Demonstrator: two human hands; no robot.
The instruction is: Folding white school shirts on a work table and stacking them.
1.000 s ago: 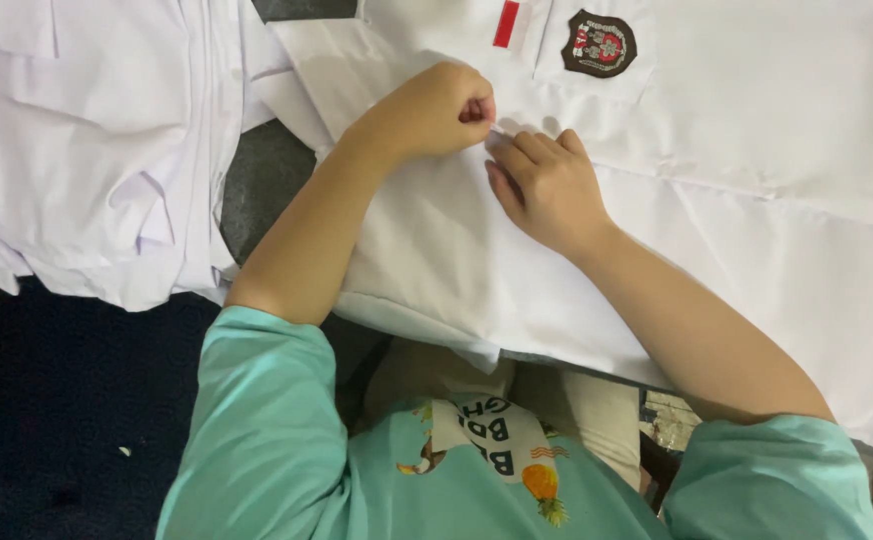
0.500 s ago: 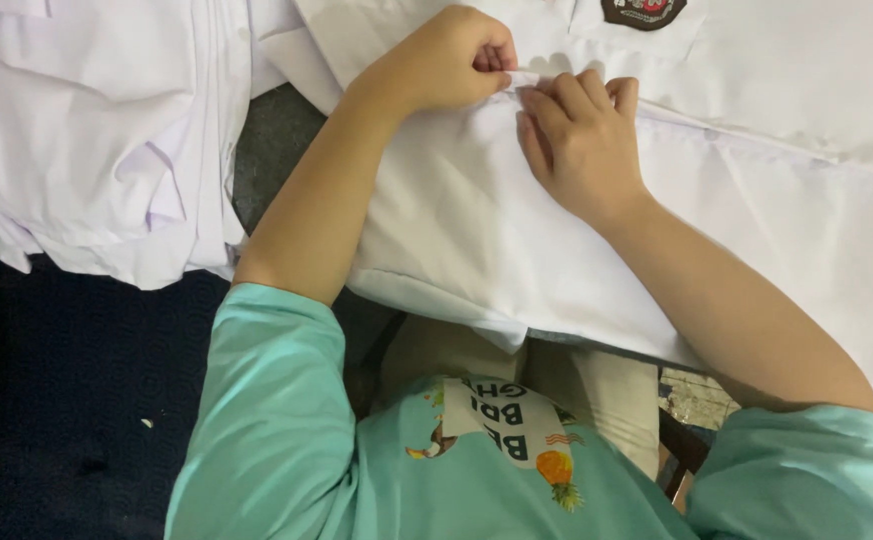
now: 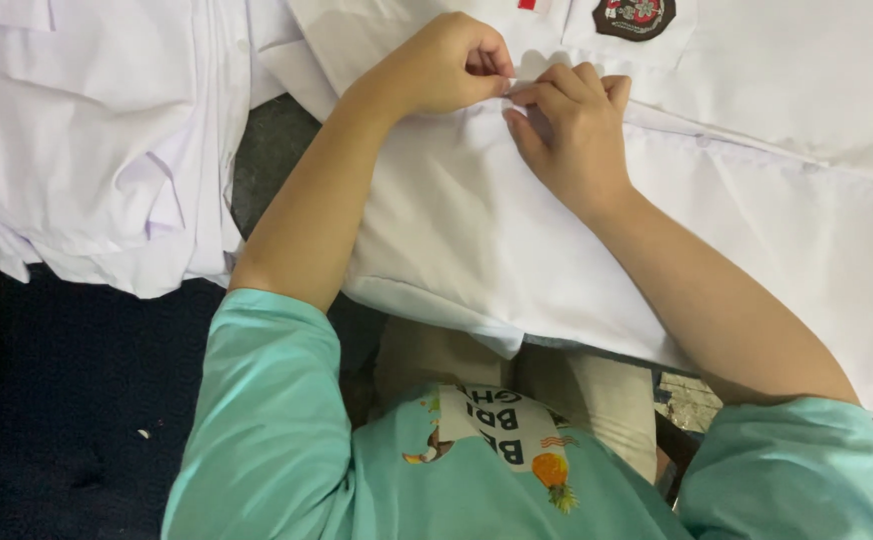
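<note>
**Both hands pinching the white shirt's front edge**

Your left hand is curled into a loose fist, its fingers closed on a fold of the white shirt, which lies spread across your lap and out to the right. Your right hand touches the left, fingers pinching the same fold; something small may sit between them, too tiny to tell. A dark crest badge sits just beyond. A stack of white shirts lies well apart at the left.

the embroidered badge at the upper edge of the frame is cut off. the left hand hides whatever its curled fingertips pinch against the white shirt.
</note>
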